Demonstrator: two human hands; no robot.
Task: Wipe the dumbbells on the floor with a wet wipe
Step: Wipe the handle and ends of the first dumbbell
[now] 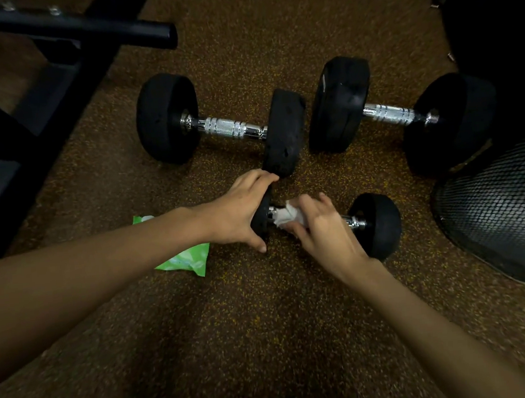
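Note:
Three black dumbbells with chrome handles lie on the speckled brown floor. The small dumbbell (pixel 378 224) is nearest to me. My left hand (pixel 240 211) grips its left weight, thumb below and fingers over the top. My right hand (pixel 321 225) holds a crumpled white wet wipe (pixel 287 215) wrapped round its chrome handle, which is mostly hidden under the hand. Behind it lie a larger dumbbell (pixel 222 128) on the left and another large dumbbell (pixel 392 114) on the right. A green wet wipe pack (pixel 185 258) lies under my left forearm.
A black metal frame with a round bar (pixel 84 27) stands at the upper left. A black mesh basket (pixel 503 208) sits at the right edge, close to the small dumbbell's right weight. A dark object fills the upper right corner.

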